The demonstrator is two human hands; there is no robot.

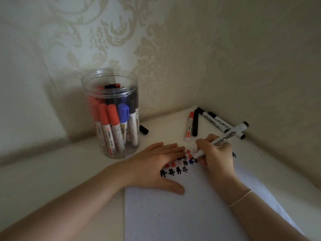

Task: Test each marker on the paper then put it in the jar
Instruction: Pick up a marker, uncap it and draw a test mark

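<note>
My right hand (217,153) grips an uncapped white marker (227,136), its tip down on the white paper (182,214) beside rows of red, black and blue test marks (180,164). My left hand (152,164) lies flat on the paper's upper left part, fingers straight. A clear plastic jar (111,112) with several red, blue and black capped markers stands to the left by the wall. A loose black cap (143,129) lies right of the jar. Behind my right hand lie a red-capped marker (189,126) and several black ones (215,121).
The white table surface (60,171) ends in a corner of patterned wallpapered walls (173,49) just behind the jar and loose markers. A thin bracelet (240,198) circles my right wrist.
</note>
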